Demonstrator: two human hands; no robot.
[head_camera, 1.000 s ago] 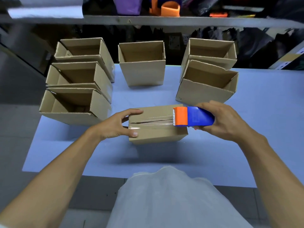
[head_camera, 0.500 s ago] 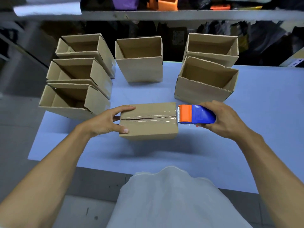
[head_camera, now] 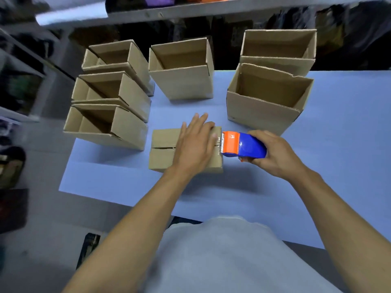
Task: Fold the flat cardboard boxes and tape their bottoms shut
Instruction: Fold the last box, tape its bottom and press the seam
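A small cardboard box (head_camera: 163,151) lies bottom-up on the blue table (head_camera: 330,166), its centre seam covered by clear tape. My left hand (head_camera: 195,144) lies flat on the box's top near its right end, fingers straight, pressing the tape. My right hand (head_camera: 273,156) grips a blue and orange tape dispenser (head_camera: 243,145), whose orange toothed end sits at the box's right edge.
Several folded open boxes stand on the table: three at the left (head_camera: 110,125), one at the back centre (head_camera: 182,81), two at the right (head_camera: 264,106). A grey shelf (head_camera: 190,11) runs across the back. The floor drops off at the left table edge.
My left hand has moved from gripping the box's left end to lying flat on its top near the right end. The dispenser stays at the right edge.
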